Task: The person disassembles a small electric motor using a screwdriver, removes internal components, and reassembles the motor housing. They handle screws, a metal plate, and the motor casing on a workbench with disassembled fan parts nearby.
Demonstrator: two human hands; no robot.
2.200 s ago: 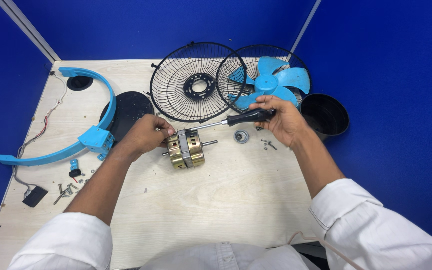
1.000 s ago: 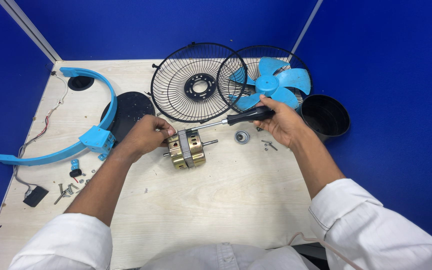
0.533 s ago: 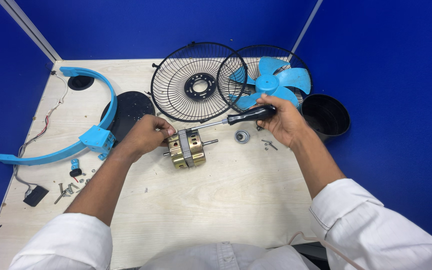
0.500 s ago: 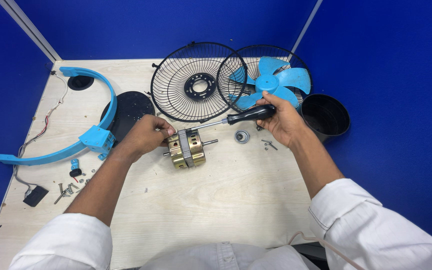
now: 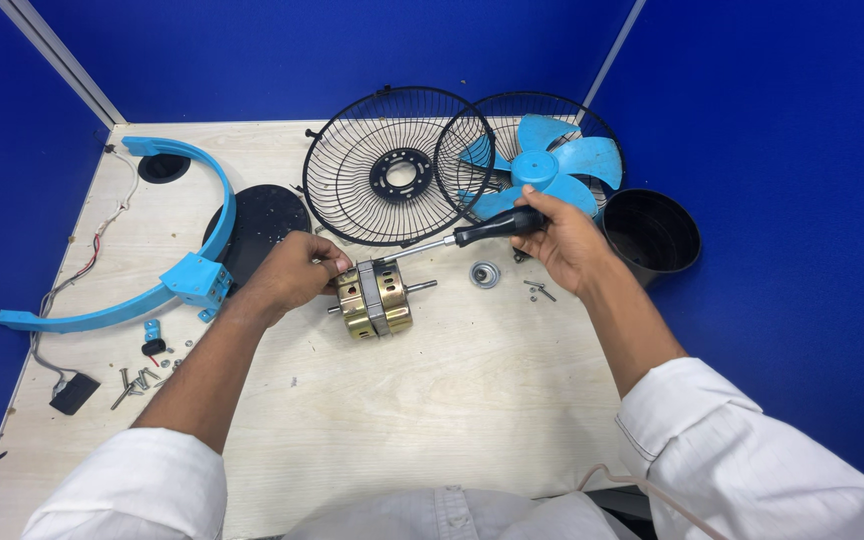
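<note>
Two hands are busy with one small fan motor (image 5: 376, 299) in the middle of the pale wooden table (image 5: 472, 400). The left hand (image 5: 292, 272) curls over the motor's left end, and its fingers (image 5: 330, 262) are bent and pressed on the gold metal to hold it. The right hand (image 5: 567, 243) is wrapped tight around the black handle of a screwdriver (image 5: 457, 240). The thin metal shaft runs from those fingers across to the top of the motor, just by the left fingertips.

Lots of the fan looks already taken apart. Past the fingers lie two black wire guards (image 5: 399, 165), and the blue fan blade (image 5: 540, 167) rests on the right one. A black round cup (image 5: 654, 230) sits just past the right hand. A small round metal ring part (image 5: 484, 274) and some little screws (image 5: 540, 291) lie just under the right fingers. Left of the left hand are a blue curved stand (image 5: 167, 285), a black round plate (image 5: 265, 220) and more loose screws (image 5: 137, 380). The motor is still in one piece, so I think its shell is what is left to open.

The screwdriver tip is hard to see, so I cannot tell if it sits in a screw. The left palm hides that end of the motor. The wire on the far left is cut off at the edge.
</note>
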